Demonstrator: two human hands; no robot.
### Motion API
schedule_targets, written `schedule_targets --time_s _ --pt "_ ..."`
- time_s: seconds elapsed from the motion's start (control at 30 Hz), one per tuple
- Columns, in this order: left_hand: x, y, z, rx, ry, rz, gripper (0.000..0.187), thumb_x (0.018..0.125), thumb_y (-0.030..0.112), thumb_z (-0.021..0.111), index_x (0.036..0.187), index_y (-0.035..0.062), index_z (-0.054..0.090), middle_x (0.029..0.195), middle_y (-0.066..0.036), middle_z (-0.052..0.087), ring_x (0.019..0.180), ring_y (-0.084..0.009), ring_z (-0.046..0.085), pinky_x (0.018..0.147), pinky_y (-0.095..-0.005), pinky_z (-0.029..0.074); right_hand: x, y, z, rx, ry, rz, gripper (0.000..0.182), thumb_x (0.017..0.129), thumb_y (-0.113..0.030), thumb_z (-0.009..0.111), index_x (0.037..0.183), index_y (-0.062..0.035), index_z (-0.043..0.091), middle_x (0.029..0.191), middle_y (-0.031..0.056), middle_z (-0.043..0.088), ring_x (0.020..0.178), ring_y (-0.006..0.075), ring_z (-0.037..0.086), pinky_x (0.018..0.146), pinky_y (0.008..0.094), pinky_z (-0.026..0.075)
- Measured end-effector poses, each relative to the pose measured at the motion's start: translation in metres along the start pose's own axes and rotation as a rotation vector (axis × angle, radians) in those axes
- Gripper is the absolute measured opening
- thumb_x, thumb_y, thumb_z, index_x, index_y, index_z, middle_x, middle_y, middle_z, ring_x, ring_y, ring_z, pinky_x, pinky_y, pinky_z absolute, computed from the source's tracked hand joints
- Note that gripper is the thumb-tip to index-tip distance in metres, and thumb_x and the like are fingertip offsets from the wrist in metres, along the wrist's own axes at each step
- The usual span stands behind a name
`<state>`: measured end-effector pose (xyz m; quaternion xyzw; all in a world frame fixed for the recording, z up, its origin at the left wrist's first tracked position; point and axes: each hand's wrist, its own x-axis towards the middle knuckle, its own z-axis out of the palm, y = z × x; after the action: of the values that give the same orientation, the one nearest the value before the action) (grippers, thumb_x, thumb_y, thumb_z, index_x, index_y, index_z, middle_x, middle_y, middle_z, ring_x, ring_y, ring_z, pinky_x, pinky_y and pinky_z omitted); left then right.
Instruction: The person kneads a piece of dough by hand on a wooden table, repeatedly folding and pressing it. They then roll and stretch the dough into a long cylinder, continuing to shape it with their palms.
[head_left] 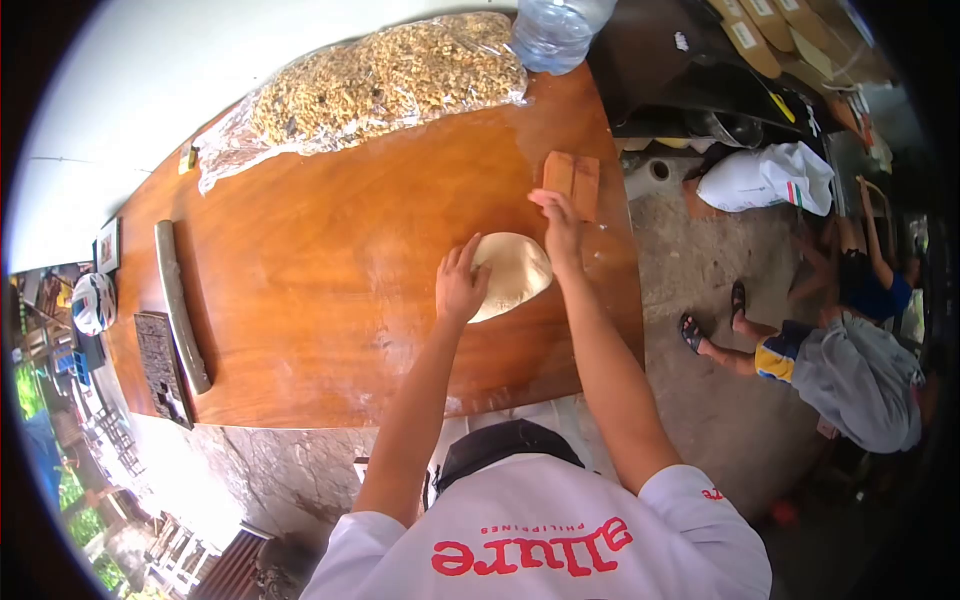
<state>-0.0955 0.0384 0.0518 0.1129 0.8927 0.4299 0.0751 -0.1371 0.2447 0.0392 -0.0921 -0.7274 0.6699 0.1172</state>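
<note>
A pale cream round piece, like a shallow disc, lies on the brown wooden table near its right side. My left hand grips its left edge, thumb over the surface and fingers along the rim. Just past the upper right rim, my right hand is closed, with a small pinkish-orange piece showing at its fingertips; I cannot tell what that piece is. Right beside those fingers, flat orange-brown sheets lie on the tabletop.
A clear bag of brown chips and a water jug stand along the far edge. At the left lie a grey tube and a dark carved board. A person in sandals is off to the right, near a white sack.
</note>
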Motion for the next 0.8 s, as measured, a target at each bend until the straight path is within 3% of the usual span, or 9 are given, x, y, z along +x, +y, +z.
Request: schedule_targets --time_s 0.13,0.27,0.43,0.5,0.53,0.57,0.63,0.7,0.8 --pt "-0.05 0.006 0.009 0.133 0.136 -0.303 0.047 0.093 0.033 0.064 0.13 0.0048 0.058 0.118 -0.025 0.065 0.109 -0.0402 0.062 0.091 -0.0491 0.05 -0.048 0.044 -0.017 -0.18 0.085 0.191 0.023 0.098 -0.012 0.055 0.112 0.0007 0.07 0.115 0.0139 0.072 0.109 0.0242 0.068 0.096 0.0361 0.051" --pt "-0.09 -0.009 0.006 -0.061 0.267 -0.469 0.045 0.091 0.035 0.068 0.122 0.003 0.061 0.105 -0.022 0.07 0.095 -0.0374 0.068 0.084 -0.0459 0.053 -0.103 0.009 0.036 -0.499 -0.114 -0.084 0.03 0.094 -0.006 0.056 0.12 0.0022 0.066 0.122 0.0197 0.068 0.116 0.0327 0.064 0.101 0.0407 0.05" --pt "-0.109 -0.053 -0.018 -0.286 0.268 -0.44 0.047 0.09 0.037 0.068 0.121 0.0021 0.066 0.107 -0.021 0.073 0.099 -0.0305 0.072 0.086 -0.0383 0.054 -0.189 -0.043 0.078 -0.93 -0.146 -0.394 0.058 0.089 -0.014 0.055 0.141 0.0103 0.045 0.149 0.0307 0.043 0.14 0.043 0.04 0.119 0.0496 0.03" --pt "-0.11 -0.049 -0.035 -0.424 0.331 -0.521 0.043 0.09 0.035 0.067 0.119 0.0024 0.07 0.106 -0.02 0.074 0.099 -0.0265 0.072 0.086 -0.0373 0.055 -0.223 -0.052 0.08 -1.008 -0.385 -0.344 0.071 0.086 -0.02 0.058 0.145 0.0129 0.037 0.154 0.0338 0.032 0.147 0.0443 0.029 0.122 0.0524 0.021" --pt "-0.114 -0.05 -0.044 -0.407 0.321 -0.497 0.041 0.091 0.035 0.065 0.115 0.0019 0.071 0.102 -0.019 0.075 0.095 -0.0244 0.073 0.085 -0.0373 0.055 -0.223 -0.054 0.082 -1.087 -0.283 -0.521 0.057 0.086 -0.022 0.059 0.135 0.0067 0.053 0.138 0.032 0.053 0.133 0.039 0.052 0.112 0.0488 0.039" --pt "-0.112 -0.057 -0.048 -0.412 0.323 -0.496 0.041 0.091 0.035 0.065 0.115 0.0019 0.071 0.102 -0.019 0.075 0.095 -0.0244 0.073 0.085 -0.0373 0.055 -0.204 -0.062 0.086 -1.09 -0.284 -0.525 0.057 0.086 -0.022 0.059 0.135 0.0067 0.053 0.138 0.032 0.053 0.133 0.039 0.052 0.112 0.0488 0.039" --pt "-0.101 -0.07 -0.051 -0.423 0.211 -0.389 0.044 0.098 0.033 0.059 0.122 -0.0026 0.066 0.108 -0.019 0.072 0.102 -0.027 0.067 0.09 -0.0379 0.051 -0.13 -0.082 0.089 -1.148 -0.83 0.119 0.034 0.088 -0.021 0.06 0.116 -0.0019 0.066 0.108 0.0252 0.071 0.101 0.0357 0.07 0.089 0.0485 0.054" --pt "-0.083 -0.042 -0.066 -0.315 0.215 -0.4 0.045 0.099 0.036 0.056 0.121 -0.0021 0.067 0.107 -0.02 0.072 0.102 -0.0316 0.067 0.091 -0.0398 0.05 -0.073 -0.045 0.078 -0.463 -0.427 0.171 0.02 0.092 -0.02 0.059 0.101 -0.0056 0.069 0.08 0.0183 0.072 0.071 0.0372 0.07 0.067 0.0526 0.054" --pt "-0.045 -0.026 -0.067 -0.171 0.179 -0.319 0.047 0.102 0.04 0.047 0.124 0.0029 0.065 0.119 -0.021 0.067 0.115 -0.0434 0.06 0.098 -0.0459 0.048 -0.049 -0.033 0.091 -0.703 -0.022 -0.083 0.019 0.093 -0.019 0.058 0.105 -0.0075 0.07 0.098 0.0198 0.072 0.091 0.0385 0.069 0.077 0.0496 0.053"
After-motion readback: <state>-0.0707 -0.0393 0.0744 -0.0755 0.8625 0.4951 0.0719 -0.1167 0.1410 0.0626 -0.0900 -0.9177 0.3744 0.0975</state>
